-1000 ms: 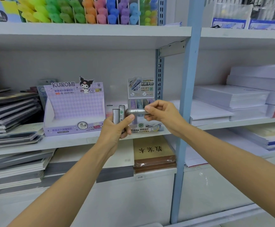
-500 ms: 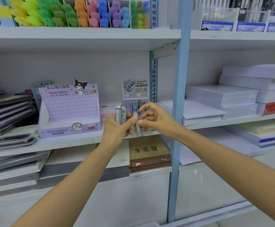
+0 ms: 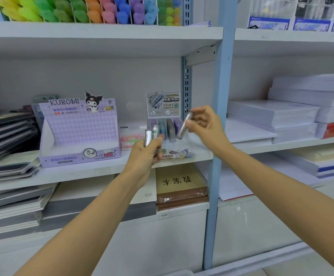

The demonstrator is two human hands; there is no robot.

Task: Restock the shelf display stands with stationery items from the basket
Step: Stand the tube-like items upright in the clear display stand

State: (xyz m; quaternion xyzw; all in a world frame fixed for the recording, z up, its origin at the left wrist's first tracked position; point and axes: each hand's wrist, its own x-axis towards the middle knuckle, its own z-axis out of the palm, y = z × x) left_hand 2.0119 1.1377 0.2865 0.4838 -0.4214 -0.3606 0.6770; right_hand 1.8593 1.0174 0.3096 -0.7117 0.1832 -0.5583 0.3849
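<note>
Head view: right hand [image 3: 205, 127] pinches tilted tube [image 3: 184, 126]; left hand [image 3: 147, 154] grips 2 tubes [image 3: 151, 134].

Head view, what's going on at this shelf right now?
A person is restocking a stationery shelf. Their right hand pinches one silver pencil-lead tube, tilted, next to the clear display stand of similar tubes. Their left hand grips two more tubes upright in front of that stand. The purple Kuromi display box stands to its left.

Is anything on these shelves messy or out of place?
The dark notebooks at the left lie fanned and slanted, not squared like the white paper stacks on the right. Nothing looks spilled or broken.
</note>
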